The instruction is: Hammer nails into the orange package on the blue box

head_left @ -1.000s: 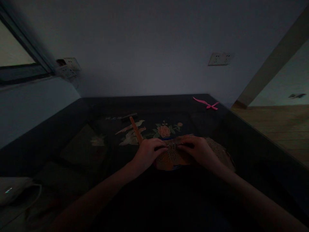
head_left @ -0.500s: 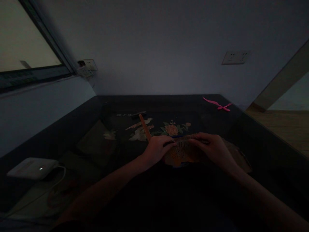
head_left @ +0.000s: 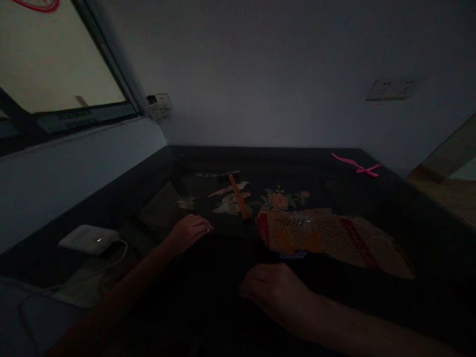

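Dark and glass-topped, the desk (head_left: 290, 161) carries an orange speckled plastic packet (head_left: 327, 238), which lies flat right of centre, beside a thin orange stick (head_left: 239, 197). Both hands have let go of the packet since a moment ago. The left hand (head_left: 189, 230) rests empty and loosely spread well to its left, and the right hand (head_left: 275, 292) hangs empty, loosely curled, just in front of it.

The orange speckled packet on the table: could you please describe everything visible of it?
The packet lies flat on the dark table. It looks like crinkled plastic film, orange-yellow with dark speckles, a red band at its left end and a red stripe further right. Something blue shows under its lower edge. No hand touches it; the right hand is nearest.
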Tool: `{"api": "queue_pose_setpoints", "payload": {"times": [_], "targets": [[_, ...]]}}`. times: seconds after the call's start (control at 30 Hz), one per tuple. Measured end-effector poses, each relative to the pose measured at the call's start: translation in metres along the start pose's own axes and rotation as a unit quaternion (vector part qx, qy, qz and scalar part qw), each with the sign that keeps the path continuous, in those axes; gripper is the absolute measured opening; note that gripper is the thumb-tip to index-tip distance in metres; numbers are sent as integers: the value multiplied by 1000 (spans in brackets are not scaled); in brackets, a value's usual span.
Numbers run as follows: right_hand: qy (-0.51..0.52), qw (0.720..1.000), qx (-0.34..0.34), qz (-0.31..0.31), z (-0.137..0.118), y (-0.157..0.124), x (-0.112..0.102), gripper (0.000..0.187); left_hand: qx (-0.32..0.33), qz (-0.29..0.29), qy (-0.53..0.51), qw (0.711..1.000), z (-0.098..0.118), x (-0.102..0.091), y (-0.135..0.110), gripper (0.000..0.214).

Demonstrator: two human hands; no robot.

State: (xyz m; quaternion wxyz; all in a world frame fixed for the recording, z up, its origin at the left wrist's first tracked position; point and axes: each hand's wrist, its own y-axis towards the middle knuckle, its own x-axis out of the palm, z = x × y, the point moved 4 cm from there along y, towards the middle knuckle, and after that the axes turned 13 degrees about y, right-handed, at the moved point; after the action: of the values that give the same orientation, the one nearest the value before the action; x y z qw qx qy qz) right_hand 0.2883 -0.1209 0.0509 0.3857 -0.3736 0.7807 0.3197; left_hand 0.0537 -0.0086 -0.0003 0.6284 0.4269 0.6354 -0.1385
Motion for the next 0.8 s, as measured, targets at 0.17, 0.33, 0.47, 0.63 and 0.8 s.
{"api": "queue_pose_setpoints", "payload": {"times": [0.17, 0.33, 0.47, 0.63, 0.8], "targets": [[-94, 994, -26, -47, 22, 70, 55, 8, 23, 13, 64, 998, -12, 2, -53, 29], [-135, 988, -40, -57, 34, 117, 80, 11, 2, 19, 36, 999, -13, 0, -67, 28], [-142, 988, -38, -49, 37, 135, 85, 15, -42, 29, -6, 999, -17, 7, -69, 25], [-121, 992, -8, -17, 35, 129, 73, 19, -97, 14, -63, 993, -16, 9, -67, 26], [-64, 998, 6, 1, 21, 73, 51, 26, -93, -9, -64, 994, -12, 1, -65, 32]]}}
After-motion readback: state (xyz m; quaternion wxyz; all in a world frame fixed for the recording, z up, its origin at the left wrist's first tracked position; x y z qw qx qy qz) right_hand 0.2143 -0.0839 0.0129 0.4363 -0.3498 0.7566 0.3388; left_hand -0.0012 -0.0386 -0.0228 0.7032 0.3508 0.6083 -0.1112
